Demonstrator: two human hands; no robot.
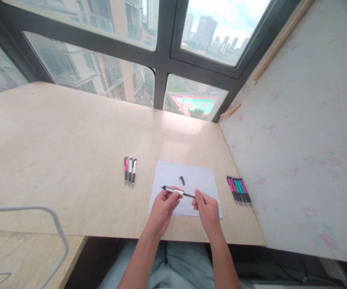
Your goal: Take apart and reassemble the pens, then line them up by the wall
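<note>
White pen [169, 189], black at the clip end, is in the left hand [163, 206], pinched between thumb and fingers over the lower half of the paper [159, 184]. Clip end points left, barrel tilts slightly down to the right in view. Thin dark refill [189, 195] sticks out of the barrel's right end. Right hand [207, 206] has thumb and curled fingers closed on the refill's far end; its tip is hidden in the grip. So both hands are grasping, one on each part.

Small black grip piece [182, 180] lies loose on the sheet, just beyond the pen, not touching it. Lines of handwriting run along the sheet's far edge.

Left of the paper, well apart from it: three pens [130, 168] side by side, one pink and two white, all with dark lower ends. Right of the paper, near the wall [296, 140]: tight row of coloured pens [238, 188], purple, pink, green and blue shades; exact count hard to tell.

All on a beige table [71, 160] by the window. White cable [55, 220] curves across lower left.
</note>
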